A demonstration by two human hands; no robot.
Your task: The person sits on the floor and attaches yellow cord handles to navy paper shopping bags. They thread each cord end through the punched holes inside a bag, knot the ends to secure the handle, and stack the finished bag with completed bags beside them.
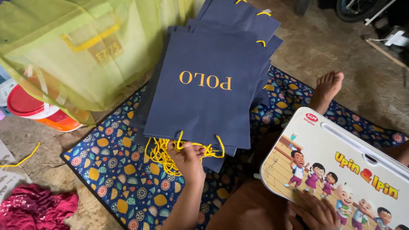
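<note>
In the lower middle of the frame the person's left hand (187,159) reaches up from the bottom edge, its fingers curled and pinched into a bunch of yellow cord handles (164,155) at the near edge of a stack of dark blue paper bags (204,102). The stack fills the centre and runs toward the top of the frame, with the top bag lying flat, gold lettering facing up, and more bags fanned out beneath and behind it; a few yellow handle loops also show at the far ends near the top. The bags lie on a patterned mat (115,170), dark blue with fruit slices and round motifs, spread over a bare concrete floor (332,47). In the lower right the right hand (315,213) rests with fingers laid fairly flat and slightly spread on the near edge of a small white lap table (341,166) printed with cartoon children. A bare foot (326,87) shows just above that table, at the right of the frame. The upper left is taken up by a large yellow-green mesh bag (81,47), with a red and white bucket (36,110) tucked under it at the left edge. A loose yellow cord (21,159) lies on the floor at the left, and a crumpled red cloth (36,208) sits in the lower left corner
</note>
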